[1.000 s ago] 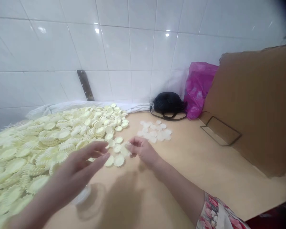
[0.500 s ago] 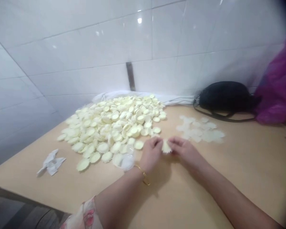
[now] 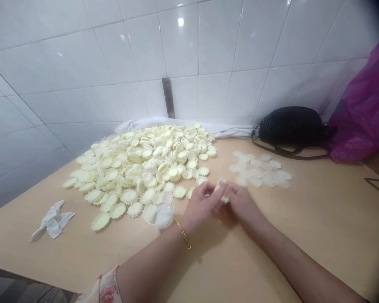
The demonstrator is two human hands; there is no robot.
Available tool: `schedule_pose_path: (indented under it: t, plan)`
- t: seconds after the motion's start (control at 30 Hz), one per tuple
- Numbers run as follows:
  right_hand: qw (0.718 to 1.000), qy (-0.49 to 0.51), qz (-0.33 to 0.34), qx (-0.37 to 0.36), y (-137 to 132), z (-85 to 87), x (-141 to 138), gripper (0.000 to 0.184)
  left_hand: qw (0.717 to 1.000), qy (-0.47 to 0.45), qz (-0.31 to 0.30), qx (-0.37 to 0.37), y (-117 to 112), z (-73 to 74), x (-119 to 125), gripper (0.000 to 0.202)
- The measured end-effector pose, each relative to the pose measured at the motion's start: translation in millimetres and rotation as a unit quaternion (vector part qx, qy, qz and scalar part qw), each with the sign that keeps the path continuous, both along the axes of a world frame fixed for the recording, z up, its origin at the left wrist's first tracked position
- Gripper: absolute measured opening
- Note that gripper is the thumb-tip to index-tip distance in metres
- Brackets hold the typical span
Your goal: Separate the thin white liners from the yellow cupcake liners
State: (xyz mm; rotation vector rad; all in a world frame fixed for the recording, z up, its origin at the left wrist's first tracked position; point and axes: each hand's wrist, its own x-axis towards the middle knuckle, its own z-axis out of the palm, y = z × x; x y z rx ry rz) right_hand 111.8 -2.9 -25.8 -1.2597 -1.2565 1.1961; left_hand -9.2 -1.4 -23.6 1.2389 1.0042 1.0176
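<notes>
Both hands meet just above the table, their fingers closed round one pale yellow scalloped disc (image 3: 225,198), most of it hidden by them. My left hand (image 3: 204,204) has its thumb laid across the disc's upper side, a gold bangle on its wrist. From the other side my right hand (image 3: 241,206) pinches the same piece. To the left spreads a big heap of similar pale yellow scalloped discs (image 3: 139,164). A small clear plastic tub (image 3: 159,212) with something white in it stands beside my left wrist. Thin whitish scalloped pieces (image 3: 260,170) lie scattered beyond my right hand.
A crumpled white tissue (image 3: 54,221) lies at the table's left. A black bag (image 3: 292,128) with a strap rests at the back right, beside a magenta plastic bag (image 3: 363,109). White cloth (image 3: 230,130) runs along the tiled wall (image 3: 214,92) behind the heap.
My hands have drawn closer together, and the disc, held fanned between the fingertips before, is now mostly covered by them. The view has shifted slightly.
</notes>
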Motion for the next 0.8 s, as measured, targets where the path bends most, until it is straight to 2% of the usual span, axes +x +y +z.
schedule_pose_path:
  t: [0.13,0.23,0.33,0.47,0.53,0.6,0.7,0.8]
  plan:
    - [0.995,-0.039,-0.063,0.059,5.3,-3.6,5.1,0.038,0.999,-0.042,0.007,-0.017,-1.4,-1.9,2.2,0.025]
    - [0.996,0.007,-0.081,0.032,9.0,-0.1,10.8,0.032,0.999,-0.019,0.026,-0.013,1.1,-4.7,0.8,0.018]
    - [0.997,0.013,-0.078,0.014,12.9,6.6,22.3,0.035,0.998,-0.005,0.056,-0.026,3.3,-4.5,-0.4,0.016]
    - [0.994,-0.097,-0.041,0.005,19.7,11.9,47.0,0.031,0.997,-0.004,0.062,-0.055,3.9,-1.4,0.4,0.017]
    - [0.981,-0.183,-0.066,-0.012,24.2,11.4,60.1,0.024,0.997,-0.005,0.054,-0.056,3.8,-0.7,0.5,0.018]
    - [0.958,-0.261,-0.119,-0.008,28.5,10.0,70.6,0.026,0.998,0.002,0.04,-0.053,3.7,-1.4,-0.3,0.017]
    - [0.923,-0.334,-0.176,0.078,30.9,8.2,78.0,0.02,0.998,0.022,0.019,-0.047,3.5,-4.1,-2.2,0.016]
    - [0.904,-0.389,-0.107,0.142,27.8,4.8,75.8,0.016,0.999,0.038,0.004,-0.038,3.0,-5.3,-3.1,0.014]
